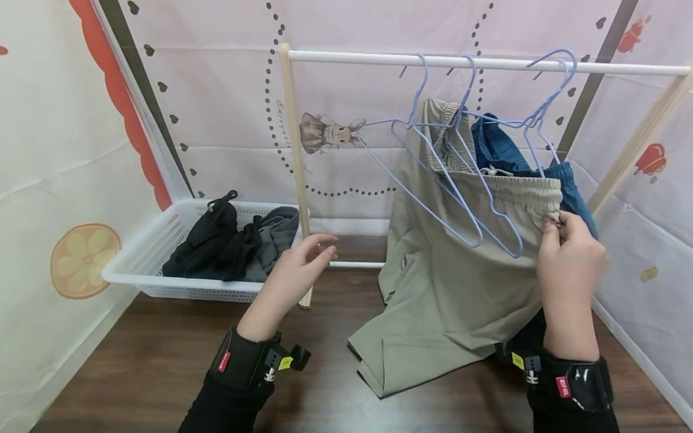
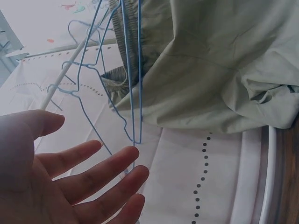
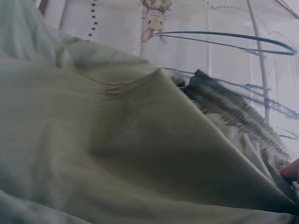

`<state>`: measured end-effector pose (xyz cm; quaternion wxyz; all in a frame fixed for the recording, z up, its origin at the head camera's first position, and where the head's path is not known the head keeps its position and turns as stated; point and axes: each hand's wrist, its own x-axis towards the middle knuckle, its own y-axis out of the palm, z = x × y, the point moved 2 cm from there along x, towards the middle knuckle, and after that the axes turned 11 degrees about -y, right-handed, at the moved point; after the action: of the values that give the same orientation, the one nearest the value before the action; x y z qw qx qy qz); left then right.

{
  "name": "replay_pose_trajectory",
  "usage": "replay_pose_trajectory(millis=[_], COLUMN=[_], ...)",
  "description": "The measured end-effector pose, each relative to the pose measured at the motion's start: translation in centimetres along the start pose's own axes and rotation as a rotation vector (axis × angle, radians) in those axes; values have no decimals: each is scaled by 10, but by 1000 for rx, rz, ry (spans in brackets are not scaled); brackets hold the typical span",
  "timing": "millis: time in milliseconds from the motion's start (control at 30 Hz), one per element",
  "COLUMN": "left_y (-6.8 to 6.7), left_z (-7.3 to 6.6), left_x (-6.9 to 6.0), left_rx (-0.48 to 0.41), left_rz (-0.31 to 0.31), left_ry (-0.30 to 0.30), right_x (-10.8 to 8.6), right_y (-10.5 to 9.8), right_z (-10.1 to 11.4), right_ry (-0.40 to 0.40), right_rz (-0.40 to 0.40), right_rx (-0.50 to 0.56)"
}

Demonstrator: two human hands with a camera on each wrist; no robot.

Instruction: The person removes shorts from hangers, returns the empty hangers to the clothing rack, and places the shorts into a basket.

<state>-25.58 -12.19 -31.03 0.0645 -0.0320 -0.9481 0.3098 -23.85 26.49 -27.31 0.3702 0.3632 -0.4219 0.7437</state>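
Khaki elastic-waist trousers (image 1: 460,252) hang at the rack, their legs reaching toward the floor. My right hand (image 1: 572,255) pinches the right end of their waistband (image 3: 243,116); in the right wrist view only a fingertip shows at the edge. Two blue wire hangers (image 1: 414,126) hang from the rail and cross in front of the trousers. Whether either passes inside the waistband is unclear. My left hand (image 1: 298,264) is apart from the trousers, near the rack's left post, with its fingers spread and nothing held in the left wrist view.
A white rail (image 1: 352,58) spans wooden posts. Farther right, a blue garment (image 1: 500,147) hangs behind the trousers, by more blue hangers (image 1: 541,114). At left, a white basket (image 1: 135,273) holds black clothing (image 1: 216,240) and grey clothing (image 1: 276,234). The floor (image 1: 189,337) is dark wood.
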Motion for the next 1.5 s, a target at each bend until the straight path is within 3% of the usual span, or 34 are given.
replay_pose_trajectory(millis=[233,600,800,1100,1500], left_y=[2,1,0,-11,-13], left_z=[4,13,18,17,14], left_x=[3,6,7,4,0], left_rx=[-29,-89,-81,-66,-1], left_rz=[-4,-65,-78,-108,-128], left_ry=[17,-10,3,-7,-29], right_x=[-11,-8,-10,-7,-13], right_y=[-1,-6,-4,8,28], right_z=[-14,-17,-16,-23,-29], right_ry=[2,-19,29,199,168], right_rz=[-43,79,200,428,565], right_rx=[22,-5,-11,92,220])
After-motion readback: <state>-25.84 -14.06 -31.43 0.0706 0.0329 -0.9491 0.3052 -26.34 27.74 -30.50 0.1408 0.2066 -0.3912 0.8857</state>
